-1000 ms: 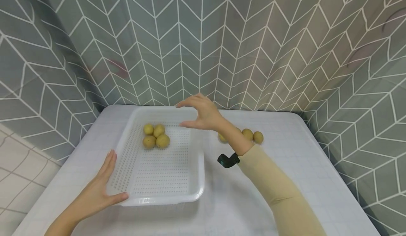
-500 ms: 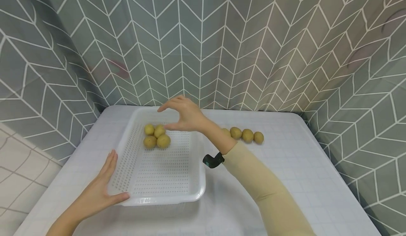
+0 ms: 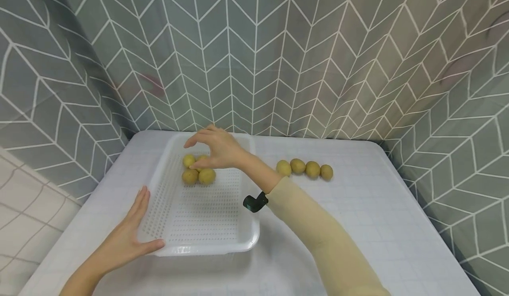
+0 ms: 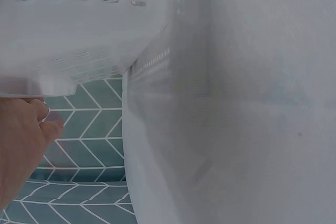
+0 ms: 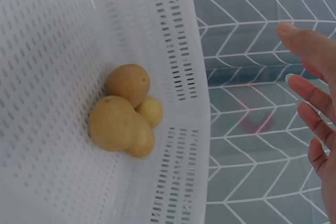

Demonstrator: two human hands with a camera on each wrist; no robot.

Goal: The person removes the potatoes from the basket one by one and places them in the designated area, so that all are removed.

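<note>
A white perforated plastic basket stands on the table, holding a cluster of several round yellow-brown potato-like items near its back left. Over that cluster hovers my right hand, fingers and thumb spread in a loose arch with nothing between them; its thumb hides part of one item in the head view. The right wrist view shows the same cluster apart from the spread fingers. My left hand rests against the basket's front left corner, fingers straight along its side and thumb towards the front rim.
To the right of the basket, several more of the round items lie in a row on the white tablecloth. A grey-green chevron curtain hangs behind the table and along its sides. A small black device sits at my right wrist.
My right hand has moved left over the basket, from its right side to above the cluster, uncovering the row on the table. The left hand keeps its place at the basket.
</note>
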